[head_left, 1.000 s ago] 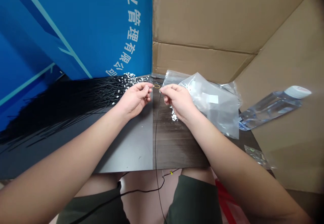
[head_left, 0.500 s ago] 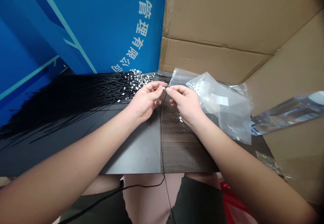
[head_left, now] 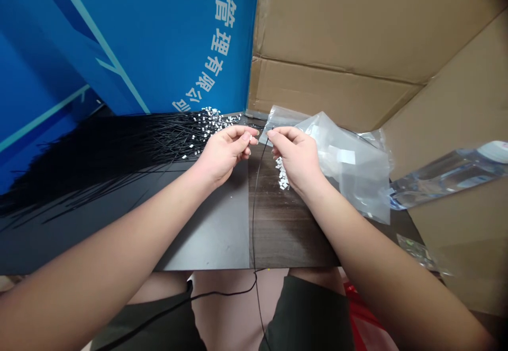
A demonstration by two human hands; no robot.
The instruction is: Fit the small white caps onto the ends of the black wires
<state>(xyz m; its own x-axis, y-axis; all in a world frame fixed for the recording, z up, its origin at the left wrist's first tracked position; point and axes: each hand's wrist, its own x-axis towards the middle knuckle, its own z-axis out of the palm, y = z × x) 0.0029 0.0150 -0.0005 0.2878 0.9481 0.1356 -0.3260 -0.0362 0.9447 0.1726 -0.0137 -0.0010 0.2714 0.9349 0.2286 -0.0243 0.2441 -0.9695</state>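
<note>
My right hand [head_left: 297, 155] pinches the upper end of a thin black wire [head_left: 254, 197] between thumb and forefinger. The wire runs down across the table and over its front edge. A little to the left, my left hand [head_left: 224, 155] has thumb and forefinger closed on a tiny white connector [head_left: 251, 137]. A small gap separates the two hands. Loose white connectors [head_left: 283, 180] lie on the table beside my right hand, partly hidden by it. Beyond my left forearm spreads a big bundle of black wires [head_left: 99, 150], with white connectors on its right-hand ends.
Clear plastic bags [head_left: 363, 181] lie right of my right hand, near a water bottle [head_left: 448, 176]. A small bag [head_left: 416, 250] rests at the table's right edge. Blue panel [head_left: 159, 38] and cardboard [head_left: 337, 28] enclose the back. A thicker black cable [head_left: 214, 291] crosses above my lap.
My hands have moved apart from where they met, the right one going slightly right with the wire's end. More of the loose white connectors shows beside my right hand.
</note>
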